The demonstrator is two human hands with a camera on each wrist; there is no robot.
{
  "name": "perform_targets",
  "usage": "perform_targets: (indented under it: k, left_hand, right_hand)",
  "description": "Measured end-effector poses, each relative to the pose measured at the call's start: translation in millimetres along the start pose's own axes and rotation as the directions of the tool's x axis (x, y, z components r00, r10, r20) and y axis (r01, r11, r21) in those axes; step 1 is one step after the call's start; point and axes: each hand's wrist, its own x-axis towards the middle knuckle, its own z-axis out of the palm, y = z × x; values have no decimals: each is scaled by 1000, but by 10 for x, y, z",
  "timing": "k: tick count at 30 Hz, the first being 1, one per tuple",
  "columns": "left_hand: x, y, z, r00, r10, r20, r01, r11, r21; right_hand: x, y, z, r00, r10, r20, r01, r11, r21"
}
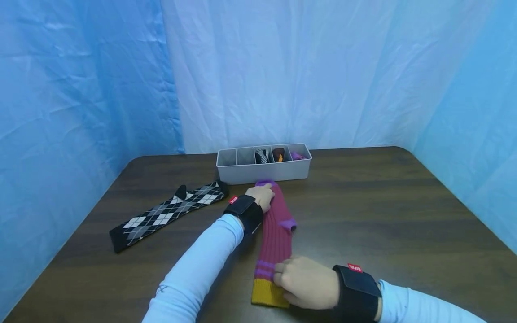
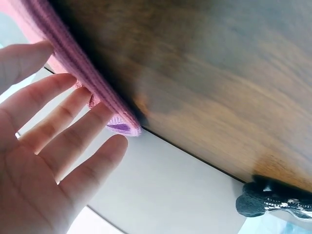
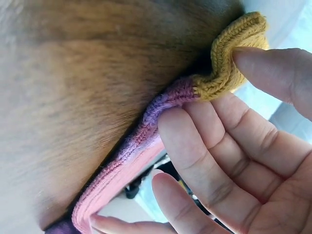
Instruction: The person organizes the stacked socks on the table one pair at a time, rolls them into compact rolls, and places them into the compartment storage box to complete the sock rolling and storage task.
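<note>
A magenta ribbed sock (image 1: 276, 233) with a mustard cuff and purple toe, heel and stripes lies lengthwise on the table. Near its toe end, my left hand (image 1: 261, 196) rests with fingers extended and spread, their tips touching the sock (image 2: 80, 63). At the other end, the fingers of my right hand (image 1: 308, 281) are bent against the sock. In the right wrist view, thumb and fingers pinch the mustard cuff (image 3: 239, 53), which buckles between them. A black, white and grey argyle sock (image 1: 165, 215) lies diagonally to the left, touched by neither hand.
A grey divided box (image 1: 264, 172) stands at the back of the dark wooden table (image 1: 383, 211), just beyond the sock toes. Its compartments hold a black-and-white striped item (image 1: 261, 156), a brown-and-orange one (image 1: 278, 154) and a purple one (image 1: 298, 155). Blue sheeting (image 1: 323, 76) surrounds the table.
</note>
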Motion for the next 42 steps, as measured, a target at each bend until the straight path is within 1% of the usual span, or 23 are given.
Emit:
perform_targets:
  k: [2, 3, 5, 7, 9, 11, 13, 15, 17, 18, 19, 21, 23, 26, 28, 32, 37, 39, 42]
  left_hand:
    - [-3, 1, 2, 1000, 4, -5, -4, 1000, -8]
    - [-6, 4, -1, 1000, 5, 4, -5, 1000, -16]
    - [-21, 2, -4, 1000, 22, 18, -21, 999, -39]
    - [-57, -27, -5, 998, 65, 6, -64, 995, -75]
    - [-170, -38, -73, 993, 119, -29, -121, 986, -112]
    - [-358, -45, -174, 976, 192, -104, -206, 967, -149]
    - [-606, -23, -296, 952, 254, -173, -283, 942, -177]
    - [-867, 12, -378, 920, 318, -231, -364, 910, -198]
    - [-1102, 61, -403, 892, 374, -254, -427, 881, -201]
    - [-1204, 95, -391, 879, 402, -257, -455, 869, -196]
    - [-1293, 133, -371, 869, 429, -245, -477, 858, -191]
    - [-1437, 211, -311, 858, 477, -191, -507, 846, -164]
    - [-1537, 280, -235, 850, 511, -130, -526, 839, -141]
    - [-1618, 351, -135, 848, 526, -66, -530, 841, -104]
    - [-1633, 382, -83, 848, 527, -57, -530, 844, -83]
    - [-1627, 425, -36, 848, 528, -36, -530, 845, -70]
    - [-1625, 453, -45, 847, 531, -28, -532, 844, -67]
    - [-1632, 466, -54, 839, 542, -45, -544, 837, -55]
    - [-1641, 494, -58, 820, 567, -79, -571, 820, -42]
  right_hand:
    - [-11, 10, 3, 1000, -1, 1, 1, 1000, 2]
    - [-21, 15, 0, 1000, 3, 2, -3, 1000, 10]
    - [-53, 22, -16, 1000, 11, -23, -11, 999, 33]
    - [-96, 20, -52, 998, 39, -58, -35, 997, 64]
    - [-146, 17, -102, 992, 82, -97, -74, 993, 90]
    - [-197, 14, -150, 982, 126, -139, -112, 988, 107]
    - [-237, 17, -182, 974, 162, -158, -145, 983, 115]
    - [-267, 18, -197, 969, 178, -174, -159, 980, 118]
    - [-285, 3, -197, 966, 176, -191, -155, 981, 119]
    - [-293, -10, -194, 966, 163, -202, -143, 984, 109]
    - [-300, -26, -190, 966, 145, -212, -126, 987, 100]
    - [-315, -63, -185, 971, 99, -219, -84, 993, 81]
    - [-324, -99, -180, 977, 55, -204, -43, 997, 62]
    - [-322, -135, -162, 988, 18, -155, -9, 998, 61]
    - [-319, -142, -139, 992, 20, -123, -11, 997, 73]
    - [-313, -138, -78, 995, 44, -94, -33, 993, 112]
    - [-295, -136, -49, 992, 80, -100, -65, 988, 141]
    - [-297, -140, -57, 991, 90, -100, -76, 988, 132]
    - [-311, -143, -78, 992, 104, -74, -94, 988, 121]
